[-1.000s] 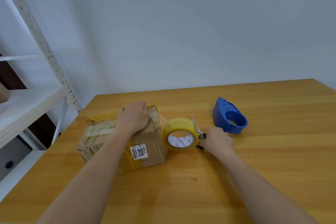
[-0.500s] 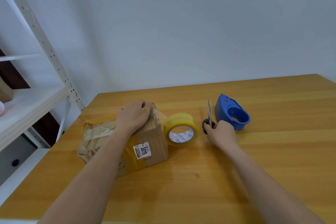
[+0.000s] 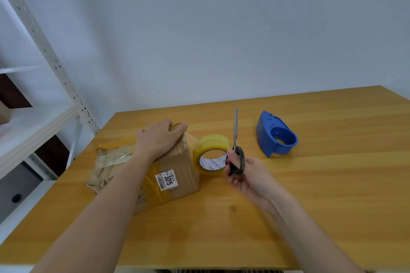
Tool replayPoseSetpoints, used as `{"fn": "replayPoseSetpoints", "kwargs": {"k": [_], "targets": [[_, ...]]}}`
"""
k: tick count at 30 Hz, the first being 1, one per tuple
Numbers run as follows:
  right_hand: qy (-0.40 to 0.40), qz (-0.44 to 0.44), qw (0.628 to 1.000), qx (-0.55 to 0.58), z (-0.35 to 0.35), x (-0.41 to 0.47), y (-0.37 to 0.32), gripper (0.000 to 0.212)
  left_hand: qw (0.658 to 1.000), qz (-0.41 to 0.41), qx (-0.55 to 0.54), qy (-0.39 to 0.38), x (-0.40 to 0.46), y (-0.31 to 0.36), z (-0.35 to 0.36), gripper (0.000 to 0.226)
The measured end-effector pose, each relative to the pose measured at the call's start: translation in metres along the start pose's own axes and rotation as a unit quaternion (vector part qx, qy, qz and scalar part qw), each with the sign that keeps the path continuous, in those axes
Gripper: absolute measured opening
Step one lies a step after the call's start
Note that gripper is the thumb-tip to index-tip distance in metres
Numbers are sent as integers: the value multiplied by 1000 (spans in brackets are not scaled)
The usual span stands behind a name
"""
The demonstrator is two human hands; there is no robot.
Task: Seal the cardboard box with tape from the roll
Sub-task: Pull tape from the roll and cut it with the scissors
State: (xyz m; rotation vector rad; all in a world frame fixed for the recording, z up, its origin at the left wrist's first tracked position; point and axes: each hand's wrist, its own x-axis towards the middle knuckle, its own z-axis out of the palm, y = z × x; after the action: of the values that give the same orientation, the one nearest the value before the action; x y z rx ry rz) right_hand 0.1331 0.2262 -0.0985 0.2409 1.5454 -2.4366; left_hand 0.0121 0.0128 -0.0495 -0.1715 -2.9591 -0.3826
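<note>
A brown cardboard box with old tape and a white label sits on the wooden bench, near the left side. The left hand lies flat on top of the box. Its fingers are pressed together and bend over the far top edge of the box.

A yellow see-through roll of tape stands on its edge on the bench. It is just beside the right side of the box, and a strip of tape runs from the roll up onto the box.

The right hand is in front of the roll, palm up. Its fingers are curled round the black handles of a pair of scissors. The thin metal blades point straight up and are closed together. The hand is a bit blurry.

A blue plastic tape holder sits on the bench, well apart from the box, off to the right. A white metal shelf stands to the left of the bench.
</note>
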Motion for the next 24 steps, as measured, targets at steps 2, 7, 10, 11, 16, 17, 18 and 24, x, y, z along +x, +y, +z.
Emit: {"fn": "replayPoseSetpoints", "kwargs": {"k": [2,7,10,11,16,17,18,24], "targets": [[-39,30,999,8,5,-7,5,45,1000,-1,6,0,1,0,0,58],[-125,83,988,26,10,-16,22,56,1000,-2,17,0,0,1,1,59],[-156,112,981,29,7,-18,29,60,1000,-1,7,-5,1,0,1,57],[-164,120,979,32,6,-18,30,62,1000,1,4,-6,1,1,0,57],[-193,146,970,10,1,-23,32,64,1000,1,20,-1,1,1,1,56],[-196,150,969,4,0,-23,32,64,1000,0,20,-1,1,2,1,56],[-199,155,968,-2,0,-23,33,64,1000,0,19,-1,1,1,1,56],[-196,169,966,1,2,-21,38,64,1000,3,21,2,1,2,1,55]]}}
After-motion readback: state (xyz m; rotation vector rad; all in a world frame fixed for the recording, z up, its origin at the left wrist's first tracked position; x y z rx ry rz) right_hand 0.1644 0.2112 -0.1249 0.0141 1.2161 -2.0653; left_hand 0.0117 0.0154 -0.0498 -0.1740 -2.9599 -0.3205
